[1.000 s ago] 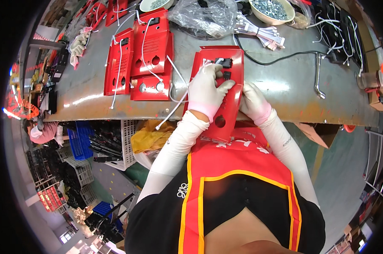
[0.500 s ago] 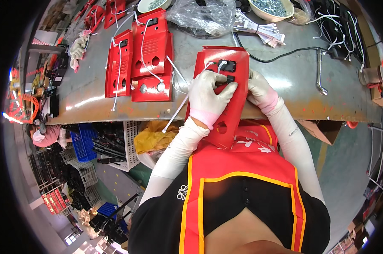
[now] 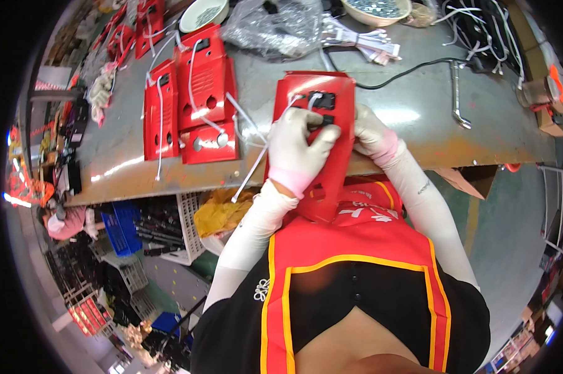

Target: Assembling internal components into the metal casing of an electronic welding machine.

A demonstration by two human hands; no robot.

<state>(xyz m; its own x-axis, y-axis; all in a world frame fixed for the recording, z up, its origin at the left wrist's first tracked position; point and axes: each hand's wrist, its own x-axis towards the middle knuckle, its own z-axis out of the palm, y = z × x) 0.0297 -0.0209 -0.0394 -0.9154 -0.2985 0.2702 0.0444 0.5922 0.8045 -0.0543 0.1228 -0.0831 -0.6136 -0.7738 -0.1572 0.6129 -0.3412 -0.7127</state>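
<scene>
While the red metal panel point(image 3: 331, 156) leans over the near edge of the grey workbench point(image 3: 406, 124) at the centre of the frame, the gloved left hand point(image 3: 299, 149) lies across its face with fingers curled onto the black switch block point(image 3: 322, 103) near its top. The gloved right hand point(image 3: 370, 134) clasps the panel's right edge. To the upper left lie more red panels point(image 3: 191, 93) with white wires point(image 3: 250, 168), and a clear plastic bag point(image 3: 275, 28) sits at the top.
</scene>
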